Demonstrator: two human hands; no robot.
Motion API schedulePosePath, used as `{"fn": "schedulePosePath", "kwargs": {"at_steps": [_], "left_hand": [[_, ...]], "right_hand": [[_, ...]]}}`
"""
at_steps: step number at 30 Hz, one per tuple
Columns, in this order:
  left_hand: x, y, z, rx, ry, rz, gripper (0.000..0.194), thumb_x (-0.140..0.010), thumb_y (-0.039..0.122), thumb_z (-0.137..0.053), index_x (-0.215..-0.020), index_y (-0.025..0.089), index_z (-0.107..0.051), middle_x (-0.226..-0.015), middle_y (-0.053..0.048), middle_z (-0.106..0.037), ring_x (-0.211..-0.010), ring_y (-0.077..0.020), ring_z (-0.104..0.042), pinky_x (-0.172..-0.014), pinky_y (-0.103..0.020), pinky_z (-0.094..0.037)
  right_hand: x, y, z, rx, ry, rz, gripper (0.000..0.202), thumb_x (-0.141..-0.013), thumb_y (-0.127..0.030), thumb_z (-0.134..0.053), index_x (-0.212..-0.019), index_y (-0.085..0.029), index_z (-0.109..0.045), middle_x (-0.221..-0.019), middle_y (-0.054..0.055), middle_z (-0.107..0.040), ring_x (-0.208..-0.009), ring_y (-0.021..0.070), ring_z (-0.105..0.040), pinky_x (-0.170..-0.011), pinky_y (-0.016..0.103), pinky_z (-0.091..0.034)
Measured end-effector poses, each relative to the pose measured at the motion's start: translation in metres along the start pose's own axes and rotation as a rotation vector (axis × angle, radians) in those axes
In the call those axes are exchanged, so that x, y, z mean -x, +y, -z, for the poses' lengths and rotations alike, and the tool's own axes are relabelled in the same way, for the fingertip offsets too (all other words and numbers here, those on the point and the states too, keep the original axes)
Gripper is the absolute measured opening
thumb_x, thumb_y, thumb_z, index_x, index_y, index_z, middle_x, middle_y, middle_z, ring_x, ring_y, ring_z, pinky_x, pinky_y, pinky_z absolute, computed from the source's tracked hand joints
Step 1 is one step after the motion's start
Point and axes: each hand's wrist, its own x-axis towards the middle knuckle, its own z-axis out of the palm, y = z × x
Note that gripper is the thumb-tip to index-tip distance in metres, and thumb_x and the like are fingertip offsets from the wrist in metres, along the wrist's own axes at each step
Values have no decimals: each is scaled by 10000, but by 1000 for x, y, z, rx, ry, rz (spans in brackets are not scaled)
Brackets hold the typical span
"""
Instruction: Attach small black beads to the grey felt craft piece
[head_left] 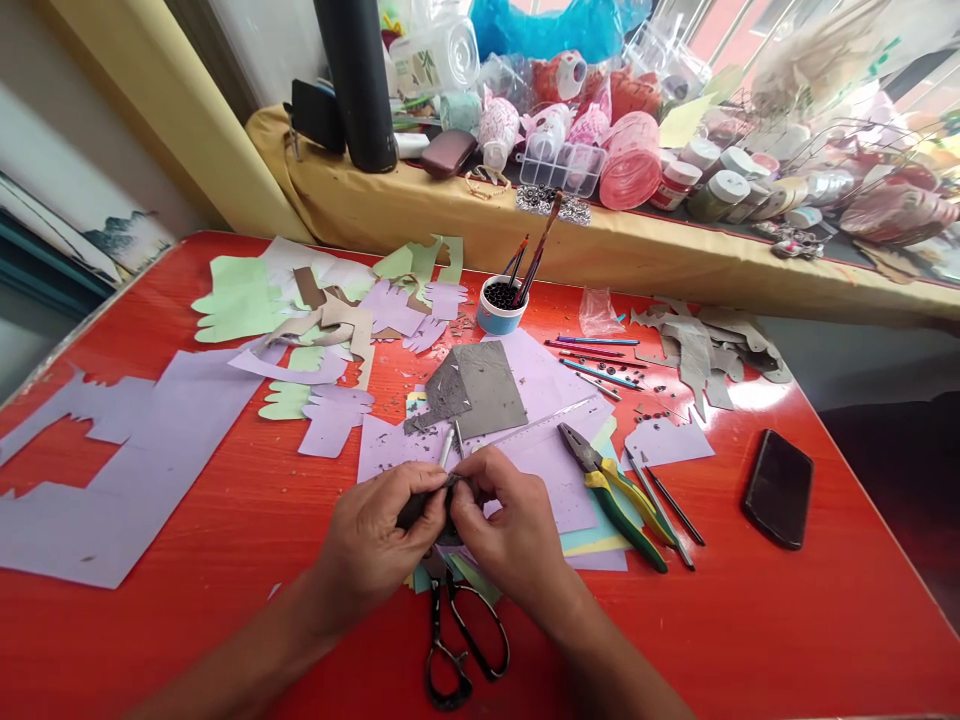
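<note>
My left hand (382, 530) and my right hand (514, 525) meet above the near edge of the paper pile. Both pinch a small dark grey piece (409, 511) between thumb and fingers; most of it is hidden, and its material is unclear. Just beyond my fingertips lie a slim silvery-white rod (446, 448) and a dark grey sheet (495, 385) with a ragged left side and crumbs around it. Black-handled scissors (450, 640) rest below my hands, their blades partly covered. Purple paper (574, 490) sits under the work.
Pliers (619, 500) with green-yellow handles and a black phone (778, 490) lie to the right. Behind stands a small tub (501, 315) holding dark beads and brushes. Purple paper offcuts (172, 430) spread leftward; grey scraps (694, 350) lie far right. A crowded ledge (442, 205) borders the back.
</note>
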Motion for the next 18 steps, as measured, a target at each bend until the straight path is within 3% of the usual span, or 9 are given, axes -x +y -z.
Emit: {"fn": "schedulePosePath", "kwargs": {"at_steps": [8, 18], "left_hand": [[0, -2, -1, 57, -42, 113, 109, -927, 162, -662, -994, 231, -712, -912, 11, -836, -762, -145, -804, -699, -189, -636], [-2, -4, 1, 4, -101, 200, 99, -915, 232, -627, -936, 248, -723, -820, 30, -822, -678, -151, -767, -635, -215, -604]], "right_hand": [[-3, 2, 7, -3, -83, -41, 178, -910, -181, -554, -1027, -211, -684, -678, -51, -601, -586, 130, -550, -572, 225, -427], [-9, 1, 13, 48, -134, -19, 172, -904, -149, -559, -983, -206, -701, -822, 2, -737, -715, 163, -669, -673, 248, -516]]}}
